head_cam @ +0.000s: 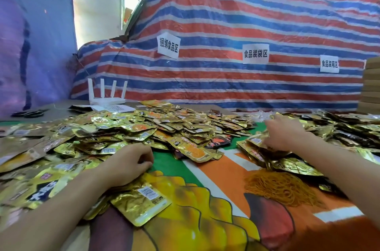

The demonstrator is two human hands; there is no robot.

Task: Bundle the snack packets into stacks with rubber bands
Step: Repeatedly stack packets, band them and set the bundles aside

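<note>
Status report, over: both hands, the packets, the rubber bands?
Left hand curled at edge of loose packets, grip unclear. Right hand on small packet stack, blurred. Rubber bands untouched. Nothing blocking.

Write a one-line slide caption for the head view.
Left hand and right hand work amid gold snack packets; orange rubber bands lie nearby.

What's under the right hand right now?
The right hand grips a few gold packets; printed cloth shows beside them. The hand hides how many it holds and what lies beneath.
</note>
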